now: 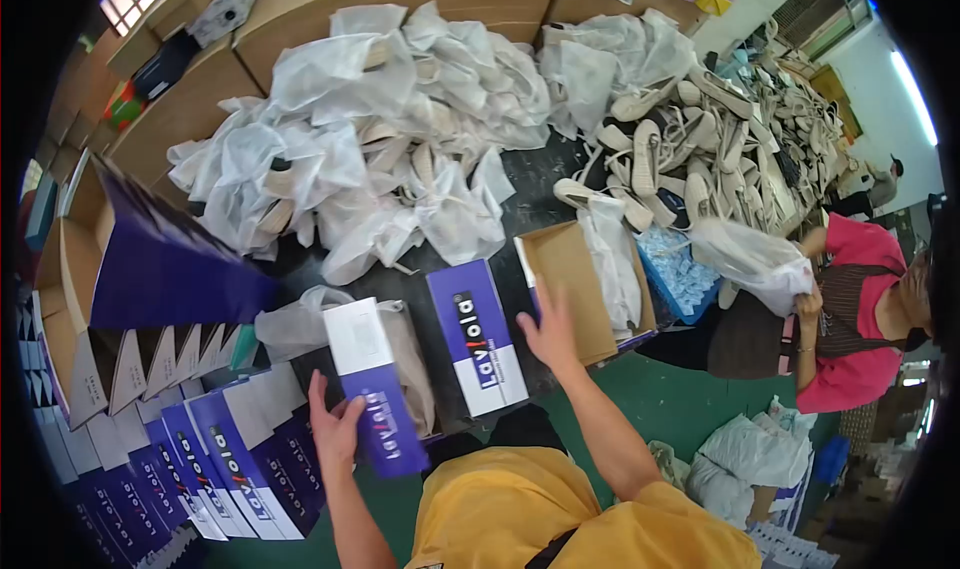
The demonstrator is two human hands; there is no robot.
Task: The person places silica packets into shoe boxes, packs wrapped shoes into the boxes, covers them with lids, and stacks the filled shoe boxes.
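My left hand (335,424) has its fingers apart, with the thumb against the edge of a purple-and-white shoe box lid (378,399). That lid stands tilted over a shoe box holding a bagged item (405,354), partly hidden. My right hand (550,334), slightly blurred, is spread at the near left edge of an open shoe box (565,269); whether it touches the cardboard I cannot tell. A white bagged bundle (610,264) lies along that box's right side. Between my hands lies a purple Laviola box lid (477,339).
White bags of shoes (350,119) pile up at the back, beside loose beige shoes (690,149). A blue tray of small packets (680,269) sits right. Stacked shoe boxes (230,459) fill the left. A co-worker in pink (855,309) holds a bag (755,259).
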